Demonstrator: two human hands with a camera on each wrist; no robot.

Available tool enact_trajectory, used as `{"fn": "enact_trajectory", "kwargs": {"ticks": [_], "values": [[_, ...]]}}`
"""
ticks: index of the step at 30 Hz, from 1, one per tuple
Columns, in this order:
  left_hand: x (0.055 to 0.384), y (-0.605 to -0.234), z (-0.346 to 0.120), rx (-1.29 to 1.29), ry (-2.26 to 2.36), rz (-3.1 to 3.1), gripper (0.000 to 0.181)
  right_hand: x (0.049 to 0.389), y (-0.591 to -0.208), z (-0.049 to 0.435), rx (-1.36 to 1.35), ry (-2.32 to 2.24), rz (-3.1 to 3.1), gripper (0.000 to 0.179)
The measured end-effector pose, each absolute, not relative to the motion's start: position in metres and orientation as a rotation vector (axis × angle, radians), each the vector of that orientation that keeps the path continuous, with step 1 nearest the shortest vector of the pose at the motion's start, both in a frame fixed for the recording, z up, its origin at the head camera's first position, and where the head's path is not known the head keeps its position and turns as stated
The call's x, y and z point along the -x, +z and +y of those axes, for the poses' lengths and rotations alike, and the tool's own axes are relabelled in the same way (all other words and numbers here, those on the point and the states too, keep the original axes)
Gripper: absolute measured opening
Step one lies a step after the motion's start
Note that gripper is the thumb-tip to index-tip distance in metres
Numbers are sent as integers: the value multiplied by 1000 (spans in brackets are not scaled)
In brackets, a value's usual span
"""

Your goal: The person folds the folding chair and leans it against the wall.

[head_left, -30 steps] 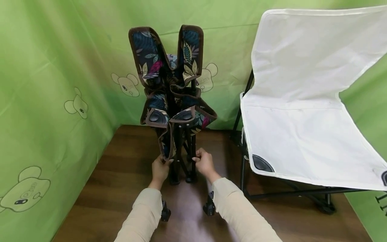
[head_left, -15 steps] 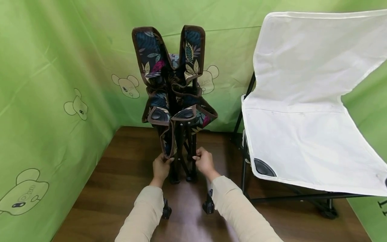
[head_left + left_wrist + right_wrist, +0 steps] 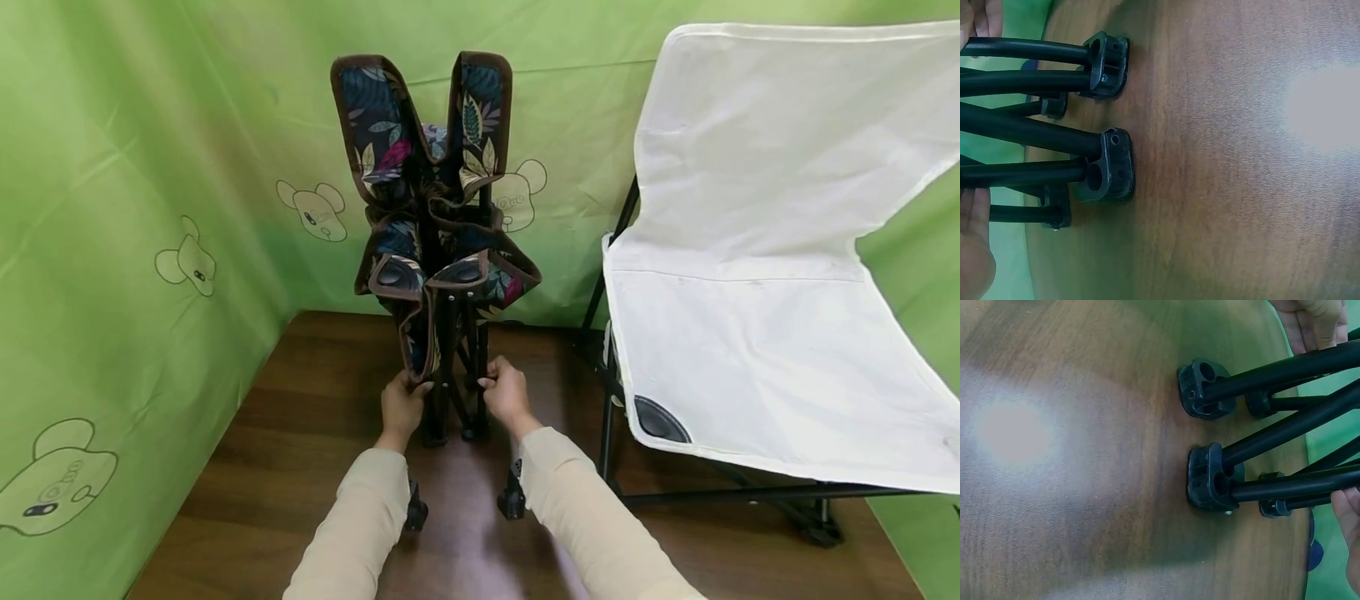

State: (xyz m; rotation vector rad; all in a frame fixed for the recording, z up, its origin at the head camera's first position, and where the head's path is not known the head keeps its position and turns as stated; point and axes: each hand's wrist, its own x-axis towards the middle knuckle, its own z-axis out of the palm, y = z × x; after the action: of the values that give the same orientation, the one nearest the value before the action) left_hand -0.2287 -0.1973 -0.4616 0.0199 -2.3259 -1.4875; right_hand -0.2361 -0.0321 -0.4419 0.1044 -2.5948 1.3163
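Observation:
A folding chair (image 3: 461, 275) in dark leaf-patterned fabric with brown edging stands folded upright on the wooden floor. Its black legs are bunched close together, and their plastic feet (image 3: 1116, 164) show in the left wrist view. My left hand (image 3: 401, 412) grips the chair low on its left side, thumb toward the front, just under the hanging fabric. On the other side my right hand (image 3: 507, 393) pinches a black leg tube (image 3: 1297, 484) between thumb and fingers. Both hands are at about the same height, a short way above the feet.
A white folding chair (image 3: 738, 333) stands unfolded at the right, its black frame (image 3: 720, 497) near my right forearm. Green cloth (image 3: 232, 150) with cartoon bears hangs behind and at the left. Brown wooden flooring (image 3: 300, 400) lies under everything.
The folded chair and both hands have shifted slightly up the head view, toward the back cloth. Each hand keeps its hold. The white chair sits a little further right in view.

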Motion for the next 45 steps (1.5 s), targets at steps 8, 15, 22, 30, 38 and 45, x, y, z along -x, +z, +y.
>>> {"fn": "enact_trajectory", "kwargs": {"ticks": [8, 15, 22, 30, 38, 45], "values": [[235, -459, -200, -48, -1455, -2367, 13, 239, -438, -37, -59, 1339, -2649, 10], [233, -458, -198, -63, -1513, -2344, 11, 240, -437, -38, -62, 1363, -2624, 9], [232, -456, -194, -36, -1518, -2320, 11, 239, -435, -34, -64, 1313, -2619, 9], [234, -453, -192, -67, -1488, -2329, 11, 239, -434, -33, -70, 1299, -2632, 10], [231, -456, -189, -23, -1470, -2369, 11, 240, -434, -31, -47, 1293, -2670, 10], [228, -452, -192, -70, -1433, -2429, 13, 239, -435, -33, -69, 1313, -2704, 11]]}}
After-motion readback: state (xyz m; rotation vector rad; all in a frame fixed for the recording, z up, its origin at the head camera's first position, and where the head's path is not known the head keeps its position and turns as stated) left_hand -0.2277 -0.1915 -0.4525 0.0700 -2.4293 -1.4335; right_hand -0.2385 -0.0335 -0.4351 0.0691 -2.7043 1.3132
